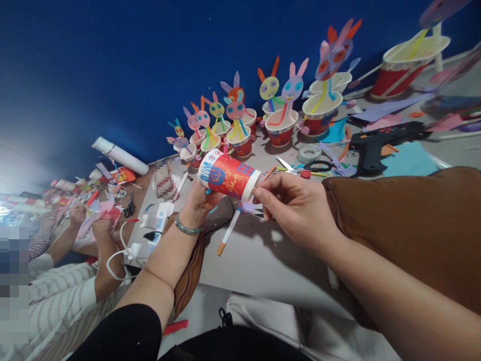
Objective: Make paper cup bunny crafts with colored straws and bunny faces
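Note:
A red paper cup [233, 176] with printed lettering and white ends lies tilted sideways between my two hands above the table. My left hand [203, 200], a jade-coloured bangle at its wrist, supports the cup from below and behind at the left end; its fingers are largely hidden by the cup. At the right end, my right hand [287, 203] pinches the white edge between thumb and fingers. Under the cup a small purple piece [247, 206] is partly visible. A white marker with an orange-brown end [227, 234] rests on the table below.
Several cups with paper rabbit-like faces [281, 125] line the wall. A black glue gun [379, 145], scissors [317, 165] and a tape roll [308, 153] lie at right. A brown bag or cushion [409, 235] covers the right side. At left are a power strip [161, 220] and a co-worker's hands [101, 220].

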Demonstrator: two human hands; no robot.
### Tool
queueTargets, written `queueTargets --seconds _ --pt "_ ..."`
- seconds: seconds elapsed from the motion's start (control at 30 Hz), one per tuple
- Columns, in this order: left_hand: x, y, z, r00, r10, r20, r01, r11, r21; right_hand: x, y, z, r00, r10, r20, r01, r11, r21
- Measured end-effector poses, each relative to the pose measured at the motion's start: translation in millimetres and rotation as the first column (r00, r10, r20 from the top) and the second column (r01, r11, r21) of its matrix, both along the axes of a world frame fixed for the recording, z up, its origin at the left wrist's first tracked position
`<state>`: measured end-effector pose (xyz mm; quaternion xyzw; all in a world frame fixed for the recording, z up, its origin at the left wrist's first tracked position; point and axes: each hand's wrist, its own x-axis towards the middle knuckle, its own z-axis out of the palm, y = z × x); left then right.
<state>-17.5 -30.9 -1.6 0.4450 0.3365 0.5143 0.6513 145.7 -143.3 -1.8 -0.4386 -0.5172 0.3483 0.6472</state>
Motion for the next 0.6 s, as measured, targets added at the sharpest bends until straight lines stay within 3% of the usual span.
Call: queueTargets --seconds 0.17,0.33,0.43,0.5,0.6 --pt "-1.9 2.0 -2.1 0.999 -0.031 0.016 0.031 0.999 -0.017 0.1 1.6 4.3 0.971 0.11 -0.212 -0.134 0.986 -0.102" --pt "2.0 -0.9 6.1 1.0 -0.013 0.016 0.015 0.99 -0.142 -1.6 0.5 1.1 0.994 0.036 -0.103 -0.04 0.998 -0.044" --pt "6.2 -2.9 13.2 0.999 0.03 0.015 -0.026 0.975 -0.223 -0.7 -0.7 -3.9 0.982 -0.156 0.105 0.146 0.985 0.094" --pt "8.4 -3.5 16.4 0.999 0.033 0.015 -0.028 0.965 -0.26 1.8 -0.9 -7.4 0.914 -0.3 0.272 0.235 0.94 0.248" --pt "9.7 -3.4 17.7 1.0 0.012 0.022 -0.005 0.961 -0.277 6.3 -0.2 -11.6 0.771 -0.45 0.45 0.219 0.851 0.477"
